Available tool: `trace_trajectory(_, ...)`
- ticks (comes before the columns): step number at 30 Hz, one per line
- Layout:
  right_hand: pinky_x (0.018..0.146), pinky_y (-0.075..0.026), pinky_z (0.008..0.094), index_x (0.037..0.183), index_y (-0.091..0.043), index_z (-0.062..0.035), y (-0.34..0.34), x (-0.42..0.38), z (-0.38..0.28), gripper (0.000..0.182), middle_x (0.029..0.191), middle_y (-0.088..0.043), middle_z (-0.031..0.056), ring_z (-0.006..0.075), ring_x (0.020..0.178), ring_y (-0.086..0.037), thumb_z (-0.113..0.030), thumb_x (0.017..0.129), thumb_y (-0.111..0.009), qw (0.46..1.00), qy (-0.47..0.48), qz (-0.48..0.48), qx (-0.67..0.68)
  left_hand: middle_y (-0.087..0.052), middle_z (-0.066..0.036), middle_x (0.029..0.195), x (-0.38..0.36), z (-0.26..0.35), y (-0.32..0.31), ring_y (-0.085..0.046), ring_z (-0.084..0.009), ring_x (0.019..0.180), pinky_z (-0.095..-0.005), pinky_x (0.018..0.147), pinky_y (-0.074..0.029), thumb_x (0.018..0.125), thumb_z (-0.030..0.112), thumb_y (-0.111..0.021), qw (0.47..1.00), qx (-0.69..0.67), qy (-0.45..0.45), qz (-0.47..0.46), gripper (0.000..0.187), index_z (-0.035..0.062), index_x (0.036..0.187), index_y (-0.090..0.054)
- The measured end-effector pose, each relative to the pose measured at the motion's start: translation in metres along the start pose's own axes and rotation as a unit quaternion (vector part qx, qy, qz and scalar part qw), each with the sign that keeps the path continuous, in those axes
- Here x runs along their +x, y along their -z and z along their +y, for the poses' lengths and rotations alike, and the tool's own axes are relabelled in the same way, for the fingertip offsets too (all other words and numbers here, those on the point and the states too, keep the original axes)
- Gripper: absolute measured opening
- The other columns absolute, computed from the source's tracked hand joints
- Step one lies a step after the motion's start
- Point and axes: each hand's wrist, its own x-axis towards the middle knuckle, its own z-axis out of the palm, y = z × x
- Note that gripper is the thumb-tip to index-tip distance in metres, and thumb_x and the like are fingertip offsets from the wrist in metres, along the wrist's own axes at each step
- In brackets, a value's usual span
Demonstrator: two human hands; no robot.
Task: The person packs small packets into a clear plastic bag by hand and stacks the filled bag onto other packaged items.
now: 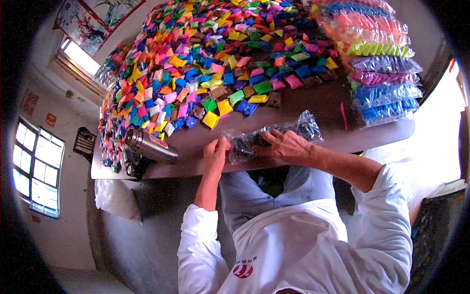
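Observation:
A clear plastic bag (309, 128) with black packets inside lies on its side near the table's front edge. My left hand (215, 151) pinches the bag's left end between thumb and fingers. Flat over the middle of the bag is my right hand (286, 147), its fingers spread on the plastic and the black packets. Part of the bag is hidden under that hand. Just beyond the bag, a yellow packet (210, 120) sits at the near edge of a large heap of small colourful packets (205, 63).
Stacked at the table's right are clear bags of single-colour packets (384, 73). A steel flask (152, 146) lies toward the left front, next to a small black object (133, 166). A pink strip (343, 115) rests on the brown tabletop (318, 105). A white plastic bag (116, 198) hangs below the left edge.

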Motion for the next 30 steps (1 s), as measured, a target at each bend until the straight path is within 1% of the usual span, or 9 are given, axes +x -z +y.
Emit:
trace_trajectory(8,0.056,-0.051,0.0308,0.127,-0.05,-0.0278,0.003,-0.001,0.0,0.045,0.108,-0.052,0.0114,0.0255,0.09,-0.057,-0.024,0.082,-0.052,0.999,-0.015,-0.02,0.049,-0.059,-0.009,0.069,-0.031,-0.023,0.007,-0.057,-0.0179,0.068,-0.0356,0.067,-0.045,0.095,0.034,-0.048,0.987,0.131,-0.073,0.062,0.042,-0.0001,0.073,-0.057)
trace_trajectory(13,0.064,-0.052,0.0341,0.127,-0.05,-0.0281,-0.015,-0.01,-0.006,0.045,0.115,-0.052,0.0117,0.0251,0.096,-0.056,-0.024,0.082,-0.054,0.999,-0.044,-0.01,0.02,-0.058,-0.019,0.071,-0.049,-0.046,-0.011,-0.056,-0.0391,0.071,-0.0481,0.068,-0.041,0.092,0.027,-0.048,0.954,0.247,-0.13,0.108,0.036,-0.0009,0.07,-0.057)
trace_trajectory(18,0.085,-0.046,0.0433,0.129,-0.049,-0.0178,-0.018,-0.022,-0.011,0.049,0.121,-0.052,0.011,0.0292,0.105,-0.052,-0.027,0.082,-0.057,0.989,-0.125,0.042,0.067,-0.059,-0.017,0.074,-0.043,-0.051,-0.021,-0.054,-0.0376,0.073,-0.0491,0.069,-0.038,0.085,0.019,-0.052,0.948,0.244,-0.155,0.135,0.027,-0.0001,0.066,-0.056)
trace_trajectory(20,0.088,-0.045,0.0444,0.116,-0.058,-0.0101,-0.001,-0.033,-0.006,0.04,0.118,-0.054,0.0123,0.0314,0.107,-0.052,-0.026,0.08,-0.063,0.981,-0.14,0.041,0.131,-0.057,-0.017,0.073,-0.04,-0.064,-0.024,-0.053,-0.0377,0.071,-0.0486,0.068,-0.038,0.084,0.017,-0.053,0.943,0.234,-0.187,0.144,0.025,0.0,0.065,-0.054)
trace_trajectory(22,0.088,-0.045,0.0437,0.096,-0.064,-0.0065,0.004,-0.052,0.001,0.025,0.112,-0.057,0.0134,0.032,0.106,-0.054,-0.023,0.078,-0.067,0.956,-0.144,0.183,0.178,-0.056,-0.017,0.073,-0.044,-0.065,-0.026,-0.053,-0.0374,0.072,-0.0476,0.069,-0.039,0.083,0.015,-0.054,0.925,0.253,-0.209,0.19,0.022,0.0006,0.066,-0.053)
trace_trajectory(23,0.086,-0.045,0.0432,0.083,-0.064,-0.0053,0.003,-0.06,0.002,0.02,0.104,-0.06,0.0121,0.0316,0.101,-0.055,-0.023,0.076,-0.07,0.932,-0.225,0.23,0.169,-0.055,-0.016,0.074,-0.045,-0.068,-0.026,-0.052,-0.037,0.073,-0.0469,0.069,-0.04,0.082,0.013,-0.055,0.926,0.254,-0.212,0.182,0.02,0.0009,0.066,-0.052)
trace_trajectory(26,0.083,-0.046,0.0425,0.086,-0.064,-0.0055,0.009,-0.072,0.017,0.021,0.105,-0.06,0.0105,0.0315,0.101,-0.055,-0.023,0.077,-0.07,0.871,-0.394,0.264,0.126,-0.055,-0.015,0.076,-0.047,-0.065,-0.031,-0.052,-0.0365,0.074,-0.0468,0.07,-0.04,0.082,0.012,-0.056,0.915,0.244,-0.236,0.217,0.02,0.0009,0.066,-0.052)
trace_trajectory(28,0.076,-0.047,0.0402,0.089,-0.064,-0.0038,0.011,-0.075,0.031,0.025,0.095,-0.063,0.0119,0.0307,0.091,-0.059,-0.027,0.081,-0.068,0.856,-0.425,0.25,0.159,-0.055,-0.015,0.077,-0.048,-0.064,-0.032,-0.052,-0.0364,0.075,-0.0466,0.071,-0.04,0.082,0.011,-0.056,0.918,0.249,-0.229,0.208,0.02,0.0006,0.066,-0.052)
trace_trajectory(30,0.066,-0.046,0.0366,0.091,-0.063,-0.0016,0.016,-0.073,0.04,0.03,0.081,-0.064,0.013,0.0246,0.073,-0.061,-0.031,0.086,-0.063,0.741,-0.515,0.168,0.396,-0.056,-0.015,0.078,-0.049,-0.058,-0.03,-0.052,-0.0363,0.077,-0.0468,0.072,-0.041,0.083,0.012,-0.055,0.913,0.267,-0.224,0.214,0.019,0.0001,0.067,-0.053)
